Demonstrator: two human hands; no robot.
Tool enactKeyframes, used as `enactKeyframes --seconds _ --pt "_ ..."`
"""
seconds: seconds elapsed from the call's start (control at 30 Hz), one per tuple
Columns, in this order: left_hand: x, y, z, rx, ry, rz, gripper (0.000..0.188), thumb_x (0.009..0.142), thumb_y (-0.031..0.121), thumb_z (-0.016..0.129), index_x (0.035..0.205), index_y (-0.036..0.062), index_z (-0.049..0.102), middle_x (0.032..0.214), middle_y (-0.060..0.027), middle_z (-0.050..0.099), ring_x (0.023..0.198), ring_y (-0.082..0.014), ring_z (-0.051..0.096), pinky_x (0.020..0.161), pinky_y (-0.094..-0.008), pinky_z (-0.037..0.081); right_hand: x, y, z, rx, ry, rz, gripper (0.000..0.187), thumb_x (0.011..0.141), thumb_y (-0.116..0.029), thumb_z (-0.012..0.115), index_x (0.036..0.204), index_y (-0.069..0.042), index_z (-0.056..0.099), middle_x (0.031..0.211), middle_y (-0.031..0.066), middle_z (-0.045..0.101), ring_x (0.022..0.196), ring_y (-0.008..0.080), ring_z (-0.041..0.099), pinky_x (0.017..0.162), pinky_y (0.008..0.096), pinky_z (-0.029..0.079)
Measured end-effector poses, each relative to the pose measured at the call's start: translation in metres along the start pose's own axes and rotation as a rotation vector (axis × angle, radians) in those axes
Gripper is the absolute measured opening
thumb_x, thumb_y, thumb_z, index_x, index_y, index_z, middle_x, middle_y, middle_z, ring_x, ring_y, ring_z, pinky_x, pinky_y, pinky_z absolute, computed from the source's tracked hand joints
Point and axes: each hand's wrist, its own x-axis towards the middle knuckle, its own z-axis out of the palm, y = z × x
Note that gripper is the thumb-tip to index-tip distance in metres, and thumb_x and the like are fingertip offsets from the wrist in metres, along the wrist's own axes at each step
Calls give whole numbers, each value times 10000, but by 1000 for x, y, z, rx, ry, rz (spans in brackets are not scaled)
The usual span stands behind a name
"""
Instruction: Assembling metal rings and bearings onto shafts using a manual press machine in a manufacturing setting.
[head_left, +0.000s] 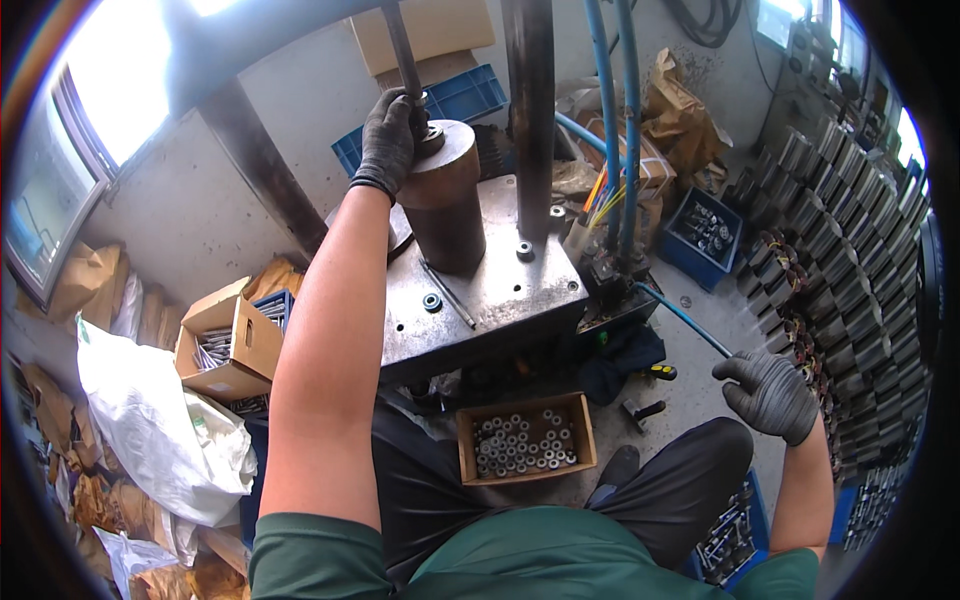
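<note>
My left hand (387, 145), in a dark grey glove, is closed around the lower end of an upright steel rod (402, 50). Just beneath it, a ring-shaped part (432, 140) sits on top of a thick steel cylinder (443, 215); my fingers partly hide where rod and ring meet. The cylinder stands on a metal press table (520, 300). Off to the right, my gloved right hand (772, 393) grips the end of a blue lever (690, 322) that runs to the base of the press. Bearings (432, 301) and a thin rod (449, 296) lie on the table.
An open cardboard box of bearings (468, 450) sits between my legs. Dark steel columns (530, 120) and blue hoses (630, 130) rise behind the table. Stacked metal cylinders (840, 270) line the right side. A carton of rods (240, 335) and a white sack (150, 420) are left.
</note>
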Motion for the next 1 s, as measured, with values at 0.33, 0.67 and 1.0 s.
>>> enactKeyframes --seconds 0.33,0.67,1.0 --pt "9 -14 -9 81 -44 100 234 985 127 450 1079 34 643 768 -35 589 657 -124 563 606 -267 511 2 12 3 87 20 -2 254 851 -218 619 1022 -66 729 882 178 711 837 377 686 778 471 554" --pt "13 -17 -10 39 -6 12 237 991 141 446 1028 31 653 775 -49 612 662 -132 577 621 -283 529 2 9 -1 35 -41 -26 268 871 -225 586 1042 -79 733 910 187 714 837 376 695 758 469 558" --pt "15 -17 -11 122 -10 28 252 992 147 449 1023 22 667 763 -52 624 676 -139 589 647 -297 519 3 14 -2 -141 -306 -99 269 864 -173 615 1084 -64 725 878 191 709 834 380 694 757 451 560"
